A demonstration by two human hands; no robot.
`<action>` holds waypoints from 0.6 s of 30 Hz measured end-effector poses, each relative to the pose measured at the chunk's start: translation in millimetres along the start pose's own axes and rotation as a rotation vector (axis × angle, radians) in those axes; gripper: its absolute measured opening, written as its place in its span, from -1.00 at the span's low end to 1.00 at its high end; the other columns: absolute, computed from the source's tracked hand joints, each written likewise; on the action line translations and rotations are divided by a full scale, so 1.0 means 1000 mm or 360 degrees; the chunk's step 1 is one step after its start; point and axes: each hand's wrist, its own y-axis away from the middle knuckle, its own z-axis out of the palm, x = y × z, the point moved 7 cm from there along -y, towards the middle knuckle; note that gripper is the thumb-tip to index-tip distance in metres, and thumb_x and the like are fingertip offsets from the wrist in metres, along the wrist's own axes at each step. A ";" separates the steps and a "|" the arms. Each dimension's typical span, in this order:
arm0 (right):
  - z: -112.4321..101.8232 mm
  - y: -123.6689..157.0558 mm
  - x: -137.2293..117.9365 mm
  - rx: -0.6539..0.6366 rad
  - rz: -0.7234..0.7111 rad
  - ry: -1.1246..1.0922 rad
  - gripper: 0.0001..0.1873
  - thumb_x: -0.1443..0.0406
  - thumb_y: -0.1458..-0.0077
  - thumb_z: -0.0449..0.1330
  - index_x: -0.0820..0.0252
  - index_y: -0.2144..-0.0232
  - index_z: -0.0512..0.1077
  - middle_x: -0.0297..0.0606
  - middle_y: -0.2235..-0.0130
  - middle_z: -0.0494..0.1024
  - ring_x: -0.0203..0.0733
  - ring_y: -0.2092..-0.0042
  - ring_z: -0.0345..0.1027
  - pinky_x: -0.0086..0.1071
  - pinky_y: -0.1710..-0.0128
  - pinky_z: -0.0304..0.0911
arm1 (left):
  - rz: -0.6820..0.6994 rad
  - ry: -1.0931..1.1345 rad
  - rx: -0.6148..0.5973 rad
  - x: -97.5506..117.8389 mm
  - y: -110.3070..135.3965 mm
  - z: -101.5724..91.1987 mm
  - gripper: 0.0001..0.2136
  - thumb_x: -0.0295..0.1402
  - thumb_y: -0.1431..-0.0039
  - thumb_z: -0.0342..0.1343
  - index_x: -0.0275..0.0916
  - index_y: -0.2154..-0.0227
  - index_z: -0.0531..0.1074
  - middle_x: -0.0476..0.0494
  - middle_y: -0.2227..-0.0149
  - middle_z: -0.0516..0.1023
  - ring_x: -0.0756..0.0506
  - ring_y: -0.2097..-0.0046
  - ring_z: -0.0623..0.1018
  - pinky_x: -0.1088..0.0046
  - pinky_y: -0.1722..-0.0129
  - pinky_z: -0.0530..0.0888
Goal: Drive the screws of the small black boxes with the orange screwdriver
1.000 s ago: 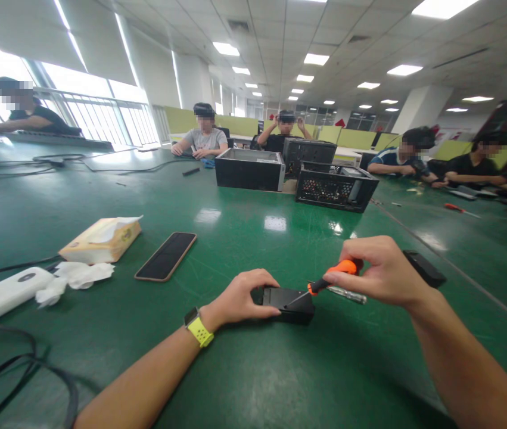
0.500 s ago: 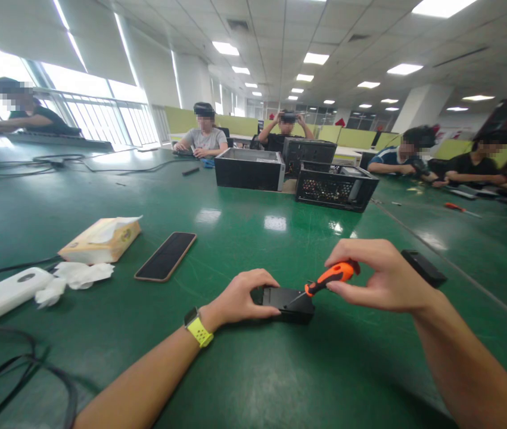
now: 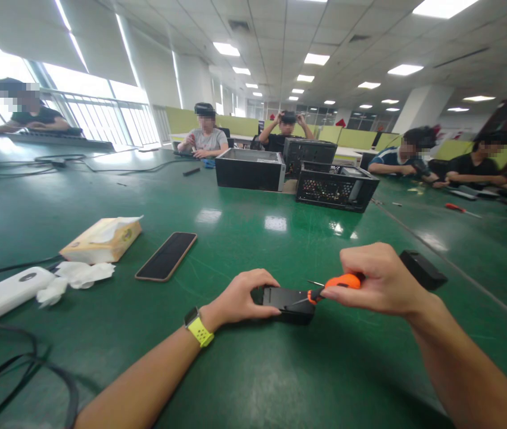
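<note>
A small black box [image 3: 286, 302] lies flat on the green table [image 3: 244, 381] in front of me. My left hand [image 3: 239, 298] is closed around its left end, a yellow-strapped watch [image 3: 198, 327] on the wrist. My right hand [image 3: 380, 281] is closed on an orange-handled screwdriver [image 3: 336, 284], whose thin metal tip rests on the box's top near its right edge. The shaft lies low, almost level with the table.
A second black block [image 3: 423, 269] sits just behind my right hand. To the left lie a phone [image 3: 166, 255], a tissue box [image 3: 101, 239], crumpled tissue [image 3: 77, 276], a white device [image 3: 3, 294] and black cables [image 3: 21, 363]. Open computer cases [image 3: 295, 173] stand further back; several people sit around the table.
My right hand has dropped lower, tilting the screwdriver from a steep slant to nearly flat, with the tip still on the box. My left hand and the box have stayed put.
</note>
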 end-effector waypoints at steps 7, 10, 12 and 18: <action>-0.002 0.000 0.004 -0.0111 0.0066 -0.0222 -0.81 0.17 -0.13 0.27 0.20 0.34 0.47 -0.31 0.43 0.50 -0.31 0.45 0.27 -0.42 0.45 0.15 | 0.0012 0.0006 0.0006 0.000 0.000 0.000 -0.63 -0.17 -0.04 0.35 -0.26 0.15 0.49 -0.17 0.17 0.57 -0.16 0.15 0.53 0.35 0.12 0.42; -0.003 0.002 0.003 -0.0193 0.0021 -0.0316 -0.73 0.29 -0.17 0.22 0.15 0.06 0.45 -0.21 0.20 0.58 -0.22 0.32 0.40 -0.37 0.31 0.29 | 0.0007 0.0011 0.0003 0.000 0.001 0.001 -0.63 -0.18 -0.04 0.35 -0.27 0.14 0.49 -0.18 0.17 0.56 -0.16 0.14 0.53 0.35 0.12 0.42; -0.004 0.003 0.004 -0.0205 0.0012 -0.0324 -0.68 0.33 -0.17 0.20 0.12 0.00 0.42 -0.19 0.15 0.58 -0.19 0.29 0.44 -0.33 0.27 0.32 | -0.0001 0.0011 -0.0001 -0.001 0.001 0.001 -0.63 -0.18 -0.04 0.35 -0.26 0.14 0.49 -0.18 0.17 0.56 -0.16 0.14 0.53 0.35 0.12 0.42; -0.006 0.002 0.006 -0.0074 0.0086 -0.0234 -0.83 0.20 -0.11 0.28 0.15 0.26 0.49 -0.32 0.40 0.54 -0.30 0.46 0.33 -0.43 0.45 0.23 | -0.0013 0.0000 -0.0010 -0.002 0.001 0.001 -0.63 -0.16 -0.05 0.33 -0.24 0.14 0.49 -0.17 0.17 0.57 -0.16 0.14 0.53 0.35 0.12 0.42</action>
